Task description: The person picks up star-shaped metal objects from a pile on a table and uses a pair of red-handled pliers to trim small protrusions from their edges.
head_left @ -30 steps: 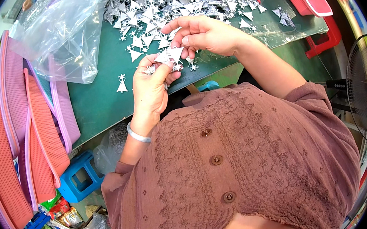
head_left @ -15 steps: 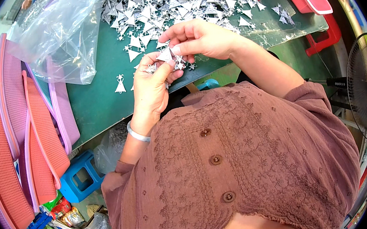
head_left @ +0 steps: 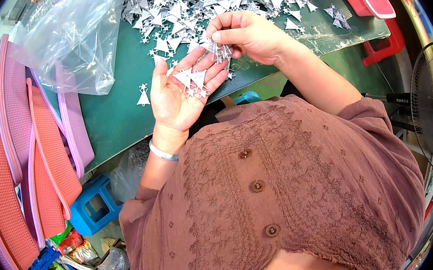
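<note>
Nearside of the metal pile, level the left hand, fingers spread beneath loose pieces, the right hand pinching a cluster.

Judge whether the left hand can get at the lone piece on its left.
Probably, but not cleanly: nothing stands between the left hand and the lone piece, yet the open palm bears loose pieces that could spill.
</note>
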Demonstrator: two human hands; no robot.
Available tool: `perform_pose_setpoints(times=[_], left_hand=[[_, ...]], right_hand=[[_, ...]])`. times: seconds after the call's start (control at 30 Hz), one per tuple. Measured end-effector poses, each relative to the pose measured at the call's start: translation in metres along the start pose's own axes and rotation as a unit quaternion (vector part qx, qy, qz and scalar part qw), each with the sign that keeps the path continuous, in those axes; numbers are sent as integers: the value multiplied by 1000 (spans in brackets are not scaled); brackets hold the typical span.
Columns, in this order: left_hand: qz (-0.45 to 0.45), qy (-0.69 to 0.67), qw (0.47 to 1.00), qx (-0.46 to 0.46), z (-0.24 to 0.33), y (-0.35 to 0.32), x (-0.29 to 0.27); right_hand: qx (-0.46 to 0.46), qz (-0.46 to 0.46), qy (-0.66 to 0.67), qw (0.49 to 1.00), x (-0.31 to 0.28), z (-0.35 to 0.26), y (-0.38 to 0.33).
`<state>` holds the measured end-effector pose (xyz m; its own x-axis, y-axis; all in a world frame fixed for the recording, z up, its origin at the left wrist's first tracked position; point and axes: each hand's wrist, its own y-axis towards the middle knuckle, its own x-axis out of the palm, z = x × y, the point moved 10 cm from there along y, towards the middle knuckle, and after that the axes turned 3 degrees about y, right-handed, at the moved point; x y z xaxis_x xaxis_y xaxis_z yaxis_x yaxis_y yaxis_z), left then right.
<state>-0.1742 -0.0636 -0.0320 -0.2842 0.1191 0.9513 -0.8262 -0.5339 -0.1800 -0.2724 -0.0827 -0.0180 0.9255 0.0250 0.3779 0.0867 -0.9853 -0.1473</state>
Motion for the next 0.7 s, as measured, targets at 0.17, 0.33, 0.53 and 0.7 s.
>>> perform_pose_setpoints(times=[0.17, 0.33, 0.53, 0.7], left_hand=[[-17, -7, 1000, -5, 0, 0, 4], [-22, 0, 1000, -7, 0, -1, 7], [-13, 6, 1000, -5, 0, -1, 8], [-10, 10, 1000, 4, 2, -1, 6]], right_hand=[[-5, 12, -10, 1000, -3, -4, -2], [-13, 11, 10, 1000, -2, -9, -3], [-21, 8, -1, 1000, -2, -12, -4], [-18, -9, -17, 1000, 6, -17, -8]])
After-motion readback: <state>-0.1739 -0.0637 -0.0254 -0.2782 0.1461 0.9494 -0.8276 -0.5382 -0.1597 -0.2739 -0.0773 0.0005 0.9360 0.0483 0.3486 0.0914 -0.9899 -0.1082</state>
